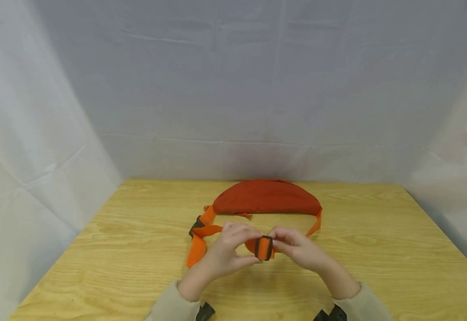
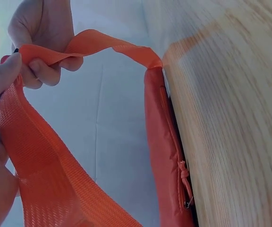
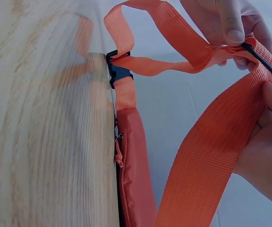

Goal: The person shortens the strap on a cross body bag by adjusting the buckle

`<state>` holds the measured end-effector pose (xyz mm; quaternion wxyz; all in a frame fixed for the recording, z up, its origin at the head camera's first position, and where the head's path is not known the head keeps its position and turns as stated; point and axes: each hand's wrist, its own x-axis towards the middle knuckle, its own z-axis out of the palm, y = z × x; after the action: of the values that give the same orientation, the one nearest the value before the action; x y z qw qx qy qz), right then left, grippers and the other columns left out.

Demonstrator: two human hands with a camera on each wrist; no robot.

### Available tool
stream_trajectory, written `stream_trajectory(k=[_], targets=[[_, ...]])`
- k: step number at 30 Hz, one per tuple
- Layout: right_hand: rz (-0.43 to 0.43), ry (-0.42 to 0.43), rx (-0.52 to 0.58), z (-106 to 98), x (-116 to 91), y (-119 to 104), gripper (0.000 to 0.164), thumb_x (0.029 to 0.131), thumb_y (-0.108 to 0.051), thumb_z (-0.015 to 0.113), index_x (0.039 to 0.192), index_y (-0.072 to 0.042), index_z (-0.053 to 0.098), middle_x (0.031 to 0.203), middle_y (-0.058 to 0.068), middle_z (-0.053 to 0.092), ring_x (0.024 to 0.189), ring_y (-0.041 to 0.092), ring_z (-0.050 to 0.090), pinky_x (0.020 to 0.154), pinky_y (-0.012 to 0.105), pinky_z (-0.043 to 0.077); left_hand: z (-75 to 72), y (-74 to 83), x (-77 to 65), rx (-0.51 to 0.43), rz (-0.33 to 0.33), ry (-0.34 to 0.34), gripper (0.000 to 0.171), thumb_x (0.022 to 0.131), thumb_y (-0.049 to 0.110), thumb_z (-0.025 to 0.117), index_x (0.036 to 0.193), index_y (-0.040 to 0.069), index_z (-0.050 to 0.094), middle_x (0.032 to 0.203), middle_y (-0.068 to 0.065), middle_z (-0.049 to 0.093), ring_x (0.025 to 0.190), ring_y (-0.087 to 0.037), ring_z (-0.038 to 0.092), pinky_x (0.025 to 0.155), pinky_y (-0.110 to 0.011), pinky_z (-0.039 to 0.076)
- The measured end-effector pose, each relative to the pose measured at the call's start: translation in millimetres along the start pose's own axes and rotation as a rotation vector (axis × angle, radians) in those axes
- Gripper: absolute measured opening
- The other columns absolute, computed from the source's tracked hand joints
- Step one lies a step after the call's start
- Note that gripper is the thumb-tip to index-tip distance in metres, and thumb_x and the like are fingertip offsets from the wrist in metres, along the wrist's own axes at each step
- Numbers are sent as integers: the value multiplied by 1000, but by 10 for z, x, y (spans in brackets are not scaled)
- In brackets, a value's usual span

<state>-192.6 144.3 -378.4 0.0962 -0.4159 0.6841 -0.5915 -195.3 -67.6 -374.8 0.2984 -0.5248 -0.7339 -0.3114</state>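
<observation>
A red-orange waist bag (image 1: pixel 267 197) lies at the back of the table, its orange strap (image 3: pixel 199 146) looping forward to both hands. Between the hands, raised over the table, is a black strap adjuster (image 1: pixel 264 248) with the orange webbing threaded through it. My left hand (image 1: pixel 230 249) pinches the adjuster's left side between thumb and fingers. On its other side, my right hand (image 1: pixel 299 250) pinches the strap right by the adjuster's edge. A black side-release buckle (image 3: pixel 119 68) joins the strap near the bag's left end, with a loose orange strap end (image 1: pixel 196 250) hanging beside it.
The bag rests on a light wooden table (image 1: pixel 137 249). Pale cloth (image 1: pixel 257 89) hangs behind it and along both sides. A zipper with a cord pull (image 2: pixel 183 172) runs along the bag. Black wrist straps (image 1: pixel 205 311) show at the sleeves.
</observation>
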Motion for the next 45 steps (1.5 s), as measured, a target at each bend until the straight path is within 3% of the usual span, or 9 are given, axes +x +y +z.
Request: stream_trajectory(k=[11,17,23,32,36,45], targets=[[22,57,116,13,0,12,22,91,-2,45,105,14,46,97,10,58,86,13,57,72,28,46,-3,13,-16,-29,-81,-25,48,58,15,82,101,7,62,93,0,60,88,-11,53,72,-29,30],[29,103,158,23,-5,-6,22,90,-3,47,100,14,40,86,1,59,80,11,56,71,26,44,-2,8,-16,-27,-80,-21,48,59,14,82,102,7,61,92,0,60,86,-10,53,71,-29,29],[18,170,99,4,1,3,17,86,0,53,92,14,47,82,-1,59,75,9,56,67,25,46,-21,21,-10,-17,-114,-20,48,59,15,82,101,7,62,92,1,61,85,-9,54,72,-30,31],[-57,31,145,-82,-14,21,22,86,4,52,105,12,48,100,4,59,91,15,56,75,28,45,-39,2,-38,9,-132,-4,49,58,16,82,102,6,62,92,-1,60,84,-12,54,72,-32,32],[-23,62,154,-84,-11,29,18,87,2,51,104,8,51,97,2,60,86,14,57,73,28,46,-35,2,-36,-12,-144,-8,49,59,14,82,103,7,62,93,-1,61,85,-11,54,72,-31,32],[26,93,105,-76,-8,0,18,88,-1,51,99,12,47,88,3,61,79,13,58,70,28,46,-27,1,-13,-36,-138,-17,50,58,15,82,103,6,62,96,-1,61,88,-11,54,71,-31,29]])
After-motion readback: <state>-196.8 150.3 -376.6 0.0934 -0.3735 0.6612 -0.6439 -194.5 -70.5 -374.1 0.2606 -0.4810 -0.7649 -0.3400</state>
